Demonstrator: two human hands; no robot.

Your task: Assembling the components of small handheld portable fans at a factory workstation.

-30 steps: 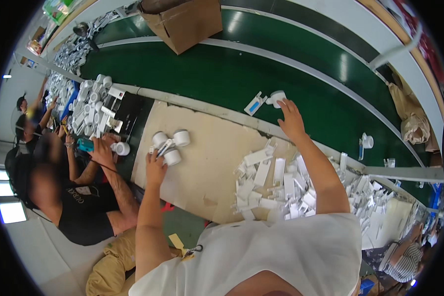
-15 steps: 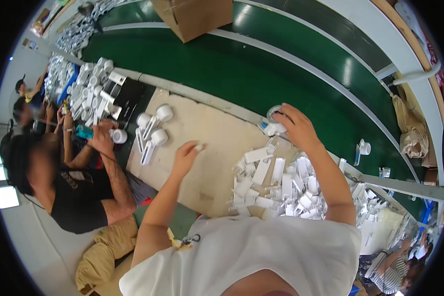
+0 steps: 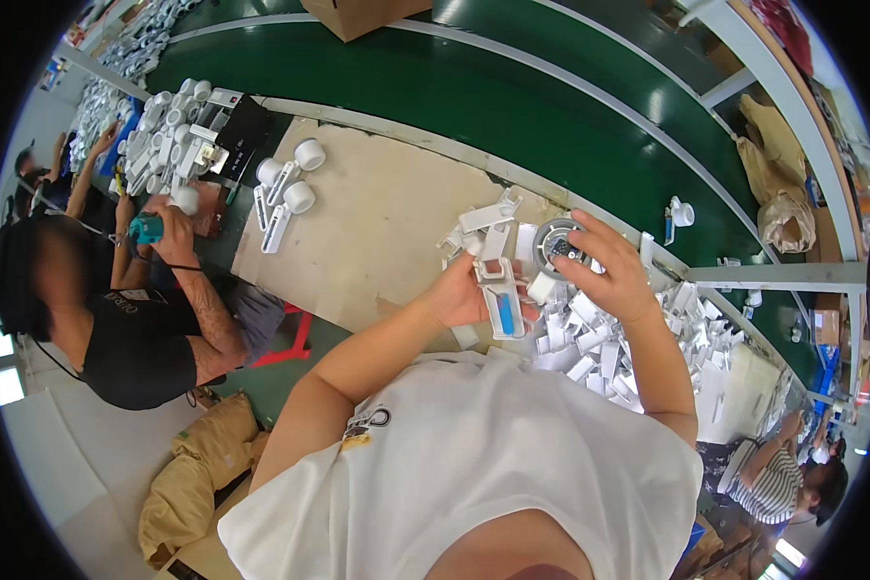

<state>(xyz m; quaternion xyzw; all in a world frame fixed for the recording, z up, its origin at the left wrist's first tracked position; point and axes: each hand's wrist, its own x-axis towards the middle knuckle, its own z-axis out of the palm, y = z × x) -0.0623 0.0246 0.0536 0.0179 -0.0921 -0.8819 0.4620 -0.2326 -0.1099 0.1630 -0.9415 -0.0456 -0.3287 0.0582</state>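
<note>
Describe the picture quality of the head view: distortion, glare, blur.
Head view: strong fisheye, so the green conveyor belt and its rails curve, with a black rim at the corners. Overhead lights leave pale glare streaks on the belt. The left hand holding a white flat part and the right hand on a round white part are fairly sharp; the edges are soft.

A smooth white plastic bracket [image 3: 501,295] with a blue insert is held in the left hand [image 3: 459,295]. A round grey disc [image 3: 558,244], plastic by its look, is gripped in the right hand [image 3: 614,275]. The heap of parts [image 3: 638,338] on the right looks like glossy white plastic. The surface [image 3: 377,222] is covered in matt, scuffed beige board. The far belt [image 3: 512,92] is glossy green.
</note>
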